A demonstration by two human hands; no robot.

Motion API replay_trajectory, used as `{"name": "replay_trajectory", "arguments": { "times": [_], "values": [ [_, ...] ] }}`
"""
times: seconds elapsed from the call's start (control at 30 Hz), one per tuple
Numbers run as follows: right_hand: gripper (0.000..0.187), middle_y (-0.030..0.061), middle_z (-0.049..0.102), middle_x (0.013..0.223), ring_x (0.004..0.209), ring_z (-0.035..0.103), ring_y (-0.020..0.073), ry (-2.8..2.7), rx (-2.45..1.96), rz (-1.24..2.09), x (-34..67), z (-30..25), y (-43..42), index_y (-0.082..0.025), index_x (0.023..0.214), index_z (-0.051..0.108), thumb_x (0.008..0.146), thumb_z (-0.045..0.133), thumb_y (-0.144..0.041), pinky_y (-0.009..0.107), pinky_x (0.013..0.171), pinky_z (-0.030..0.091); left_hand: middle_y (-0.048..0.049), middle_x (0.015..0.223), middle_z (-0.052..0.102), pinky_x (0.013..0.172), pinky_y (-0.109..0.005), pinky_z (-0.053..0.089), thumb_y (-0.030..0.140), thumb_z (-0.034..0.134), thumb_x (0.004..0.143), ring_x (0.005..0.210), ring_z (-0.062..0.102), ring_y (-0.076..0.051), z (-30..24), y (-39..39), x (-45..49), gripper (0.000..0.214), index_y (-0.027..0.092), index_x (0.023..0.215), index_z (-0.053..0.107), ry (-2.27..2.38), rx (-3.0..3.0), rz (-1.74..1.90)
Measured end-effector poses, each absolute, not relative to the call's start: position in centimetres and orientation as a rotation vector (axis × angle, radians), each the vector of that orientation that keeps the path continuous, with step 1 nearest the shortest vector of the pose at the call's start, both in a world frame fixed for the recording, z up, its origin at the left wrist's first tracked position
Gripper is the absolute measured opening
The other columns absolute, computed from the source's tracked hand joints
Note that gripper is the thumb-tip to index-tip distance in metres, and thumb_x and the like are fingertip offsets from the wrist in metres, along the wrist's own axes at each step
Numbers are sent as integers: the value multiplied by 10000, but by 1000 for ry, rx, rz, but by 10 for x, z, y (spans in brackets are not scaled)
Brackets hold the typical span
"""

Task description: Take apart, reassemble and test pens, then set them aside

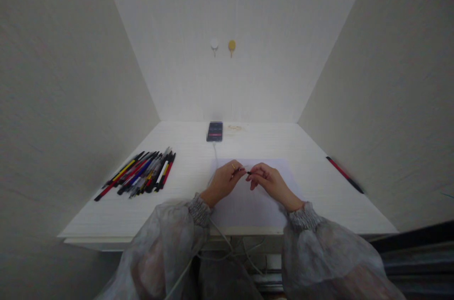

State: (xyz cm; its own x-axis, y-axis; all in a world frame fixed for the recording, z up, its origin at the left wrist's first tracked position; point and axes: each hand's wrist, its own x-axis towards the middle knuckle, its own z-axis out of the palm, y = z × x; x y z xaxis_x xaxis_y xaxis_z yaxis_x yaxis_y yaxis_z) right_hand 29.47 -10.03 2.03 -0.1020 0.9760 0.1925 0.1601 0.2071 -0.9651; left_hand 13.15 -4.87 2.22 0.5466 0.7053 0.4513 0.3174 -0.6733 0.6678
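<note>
Over a pale sheet of paper [248, 205], my two hands meet fingertip to fingertip. My left hand [223, 183], with a ring on one finger, is closed in a pinch; something dark shows at its fingertips, too small to name. Between the thumb and fingers of my right hand [269, 181] is a small black piece [249, 173], its tip pointing toward the left hand. Whether the two pieces touch is not clear. A heap of pens [145, 172] in black, red, yellow, blue and clear lies to the left of my hands.
At the table's right edge lies a red and black pen [344, 175]. A phone [214, 132] with a white cable [215, 152] sits near the back wall. Two hooks, white [214, 44] and yellow [231, 45], are on that wall. Side walls enclose the white table [191, 149].
</note>
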Motion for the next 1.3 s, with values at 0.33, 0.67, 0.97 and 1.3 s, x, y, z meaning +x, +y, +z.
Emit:
{"name": "replay_trajectory", "arguments": {
  "times": [0.33,0.67,0.97,1.3],
  "values": [
    [75,4,651,657,611,626,136,-1808,-1362,401,299,22,-105,-200,857,483,807,450,-244,252,596,463,16,647,482,583,-236,330,291,355,830,622,437,-111,18,-41,129,217,173,710,491,991,2252,964],
    [163,20,641,645,563,609,125,-1789,-1290,424,297,25,-102,-177,877,575,795,481,-281,231,544,472,27,604,448,543,-228,314,348,393,814,576,408,-101,20,-42,131,231,163,709,484,894,2211,944],
    [198,26,648,694,505,581,108,-1792,-1320,386,295,19,-100,-193,938,573,790,481,-288,225,498,468,41,560,420,496,-219,290,372,436,787,520,364,-85,19,-42,132,239,159,696,497,887,2172,906],
    [146,14,631,663,492,580,102,-1648,-1222,568,288,26,-101,-186,810,597,760,521,-300,219,493,472,4,673,522,585,-229,365,371,443,793,623,450,-99,19,-41,131,237,151,772,529,686,1980,932]
  ]
}}
